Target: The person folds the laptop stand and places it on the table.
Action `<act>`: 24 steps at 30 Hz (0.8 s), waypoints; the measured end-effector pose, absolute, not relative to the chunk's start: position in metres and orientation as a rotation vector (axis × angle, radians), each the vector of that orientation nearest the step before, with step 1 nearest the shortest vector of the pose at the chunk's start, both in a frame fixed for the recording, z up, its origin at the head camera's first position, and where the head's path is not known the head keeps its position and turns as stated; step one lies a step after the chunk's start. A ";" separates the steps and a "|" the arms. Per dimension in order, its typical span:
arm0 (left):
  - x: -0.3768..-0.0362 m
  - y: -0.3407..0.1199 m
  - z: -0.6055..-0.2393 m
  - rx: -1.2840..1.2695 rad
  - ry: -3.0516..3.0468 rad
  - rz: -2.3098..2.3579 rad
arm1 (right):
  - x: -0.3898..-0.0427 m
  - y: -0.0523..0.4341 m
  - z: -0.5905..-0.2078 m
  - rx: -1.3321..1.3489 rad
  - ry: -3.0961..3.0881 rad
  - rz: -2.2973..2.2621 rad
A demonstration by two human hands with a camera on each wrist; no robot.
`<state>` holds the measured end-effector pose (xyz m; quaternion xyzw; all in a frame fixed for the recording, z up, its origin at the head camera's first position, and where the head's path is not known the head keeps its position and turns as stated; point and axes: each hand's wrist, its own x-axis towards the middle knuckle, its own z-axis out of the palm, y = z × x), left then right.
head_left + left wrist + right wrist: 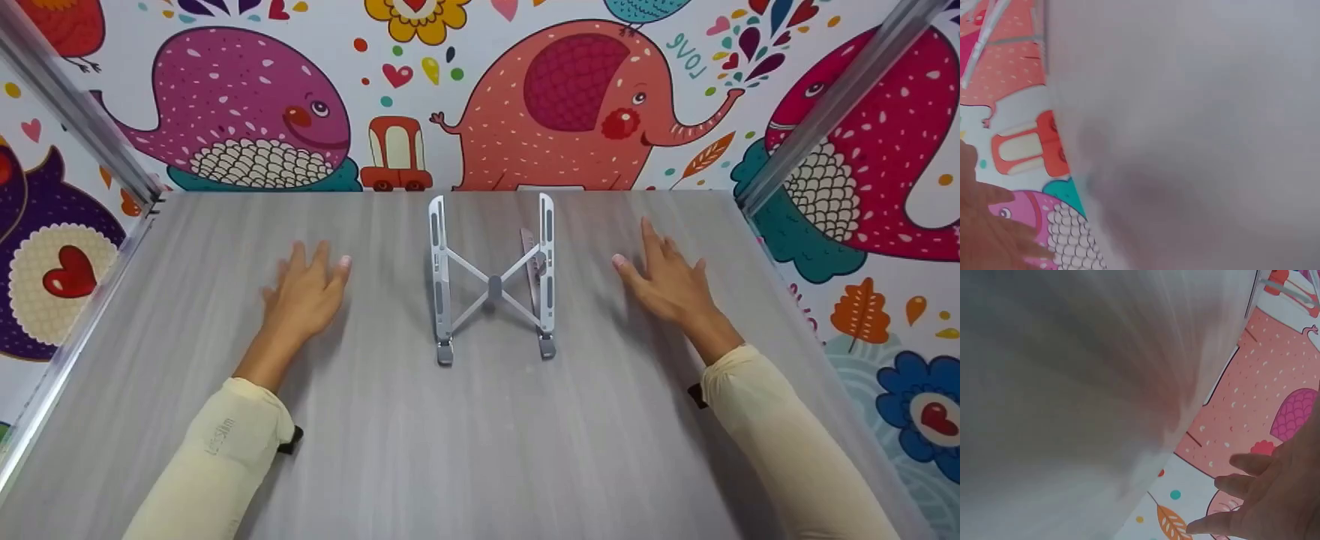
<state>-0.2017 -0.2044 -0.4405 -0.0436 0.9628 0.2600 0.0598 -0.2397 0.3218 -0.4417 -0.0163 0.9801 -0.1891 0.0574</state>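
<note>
Between left hand (304, 294) and right hand (670, 283), stand (494, 287); strip (533, 279) seemingly touching.

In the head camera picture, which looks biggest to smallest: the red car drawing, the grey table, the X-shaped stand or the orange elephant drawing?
1. Grey table
2. Orange elephant drawing
3. X-shaped stand
4. Red car drawing
</note>
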 end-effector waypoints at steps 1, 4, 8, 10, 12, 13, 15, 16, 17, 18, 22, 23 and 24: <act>-0.201 -0.200 -0.440 -0.121 2.896 0.838 | -0.238 0.321 -0.443 -0.040 2.968 -0.601; -0.198 -0.188 -0.440 -0.081 2.862 0.988 | -0.234 0.315 -0.445 -0.004 2.960 -0.702; -0.196 -0.172 -0.441 -0.026 2.797 1.252 | -0.230 0.303 -0.448 0.008 2.953 -0.878; -0.195 -0.163 -0.441 -0.038 2.709 1.399 | -0.229 0.296 -0.450 -0.013 2.952 -0.992; -0.194 -0.152 -0.441 -0.086 2.583 1.543 | -0.229 0.287 -0.451 -0.019 2.912 -1.127; -0.194 -0.147 -0.441 -0.122 2.509 1.612 | -0.229 0.283 -0.452 -0.014 2.882 -1.192; -0.194 -0.135 -0.441 -0.189 2.375 1.745 | -0.230 0.273 -0.453 0.010 2.811 -1.307; -0.194 -0.130 -0.441 -0.213 2.318 1.798 | -0.230 0.268 -0.453 0.023 2.774 -1.352; -0.194 -0.124 -0.442 -0.225 2.264 1.850 | -0.231 0.263 -0.454 0.034 2.736 -1.390; -0.195 -0.119 -0.442 -0.233 2.222 1.894 | -0.231 0.259 -0.454 0.036 2.708 -1.422; -0.199 -0.101 -0.442 -0.215 2.186 1.941 | -0.234 0.242 -0.458 -0.035 2.636 -1.573; -0.200 -0.098 -0.443 -0.201 2.202 1.933 | -0.235 0.239 -0.459 -0.057 2.617 -1.605; -0.202 -0.095 -0.443 -0.188 2.226 1.924 | -0.237 0.236 -0.460 -0.079 2.604 -1.639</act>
